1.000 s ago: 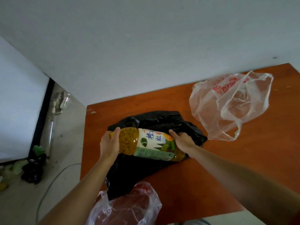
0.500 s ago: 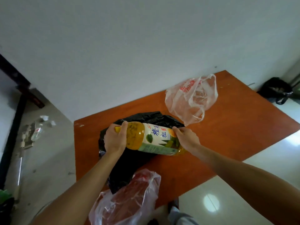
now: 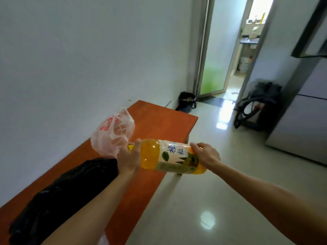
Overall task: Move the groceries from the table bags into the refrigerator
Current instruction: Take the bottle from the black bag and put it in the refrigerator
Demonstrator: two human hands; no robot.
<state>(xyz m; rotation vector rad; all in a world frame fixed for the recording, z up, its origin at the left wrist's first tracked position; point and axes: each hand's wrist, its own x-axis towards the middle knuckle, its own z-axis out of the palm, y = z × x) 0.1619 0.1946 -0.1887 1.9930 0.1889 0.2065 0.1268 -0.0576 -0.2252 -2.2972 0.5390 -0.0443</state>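
Note:
A large orange juice bottle (image 3: 169,156) with a white and green label lies sideways in the air, over the table's right edge. My left hand (image 3: 128,160) grips its neck end by the yellow cap. My right hand (image 3: 206,154) holds its base end. Below my left arm a crumpled black bag (image 3: 70,184) lies on the orange-brown table (image 3: 159,119). A clear plastic bag with red print (image 3: 113,133) stands farther back on the table. The grey refrigerator (image 3: 304,114) stands at the right edge of the view, doors closed.
A white wall runs along the table's far side. Glossy tiled floor (image 3: 203,200) stretches between table and refrigerator. A dark backpack (image 3: 256,106) leans beside the refrigerator. A black bin (image 3: 187,101) sits by an open doorway (image 3: 230,50) at the back.
The bottle has been lifted off the black bag and carried to the right past the table edge. The view has swung right, bringing the doorway and refrigerator into sight.

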